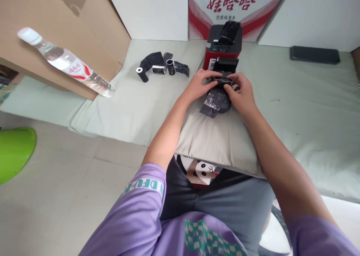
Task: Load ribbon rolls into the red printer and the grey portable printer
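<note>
My left hand [203, 82] and my right hand [240, 91] face each other, their thumbs and fingertips closed on a shiny black ribbon roll [221, 82] from both ends. The roll sits at a dark device [225, 103] with a raised black flap [226, 65] behind it. A dark strip with whitish print marks [213, 101] hangs from the device toward me. Just behind stands a red and black box-shaped machine [224, 47], with a black strip [230, 32] sticking up from its top. My fingers hide parts of the roll and the device.
Several small black rolls and loose ribbon [152, 62] lie to the left on the pale green cloth [135, 109]. A water bottle [67, 62] stands by a cardboard box [92, 30]. A black phone-like slab [315, 55] lies back right. A green stool [17, 151] is at left.
</note>
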`<action>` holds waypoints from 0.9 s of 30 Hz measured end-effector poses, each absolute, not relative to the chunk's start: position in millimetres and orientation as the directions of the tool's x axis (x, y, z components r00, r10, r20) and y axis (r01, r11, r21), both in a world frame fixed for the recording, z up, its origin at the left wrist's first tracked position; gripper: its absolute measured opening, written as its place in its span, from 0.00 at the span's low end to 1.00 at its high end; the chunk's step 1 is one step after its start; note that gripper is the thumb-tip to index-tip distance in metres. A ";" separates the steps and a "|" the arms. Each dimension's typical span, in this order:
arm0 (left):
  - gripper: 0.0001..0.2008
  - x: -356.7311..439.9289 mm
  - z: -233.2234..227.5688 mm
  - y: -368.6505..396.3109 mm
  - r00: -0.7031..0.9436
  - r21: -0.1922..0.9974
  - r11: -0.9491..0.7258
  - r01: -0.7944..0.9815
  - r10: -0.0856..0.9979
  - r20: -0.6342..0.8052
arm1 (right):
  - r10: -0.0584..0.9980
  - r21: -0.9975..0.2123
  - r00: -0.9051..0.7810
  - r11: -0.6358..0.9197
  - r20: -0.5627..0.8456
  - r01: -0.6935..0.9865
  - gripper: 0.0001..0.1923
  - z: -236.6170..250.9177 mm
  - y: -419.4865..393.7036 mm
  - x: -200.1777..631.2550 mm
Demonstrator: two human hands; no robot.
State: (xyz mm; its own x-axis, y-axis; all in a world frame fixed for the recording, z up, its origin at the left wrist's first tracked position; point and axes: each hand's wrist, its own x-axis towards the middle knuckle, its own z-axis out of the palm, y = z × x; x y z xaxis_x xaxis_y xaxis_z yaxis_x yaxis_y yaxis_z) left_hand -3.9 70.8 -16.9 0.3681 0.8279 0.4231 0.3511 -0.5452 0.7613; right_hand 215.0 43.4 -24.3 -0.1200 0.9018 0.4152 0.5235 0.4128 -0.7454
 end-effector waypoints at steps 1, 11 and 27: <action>0.15 -3.4 -18.5 71.6 0.376 0.746 -0.553 0.371 0.824 0.424 | 0.906 -0.741 -0.129 0.406 0.403 0.534 0.14 -22.3 44.3 215.7; 0.12 0.4 -27.0 77.3 0.417 0.664 -0.578 0.474 0.812 0.409 | 0.921 -0.680 -0.210 0.385 0.330 0.624 0.03 -10.5 45.5 213.6; 0.22 -18.9 -19.5 67.8 0.589 0.655 -0.645 0.393 0.724 0.360 | 0.968 -0.964 -0.040 0.250 0.247 0.096 0.34 -32.0 74.7 220.5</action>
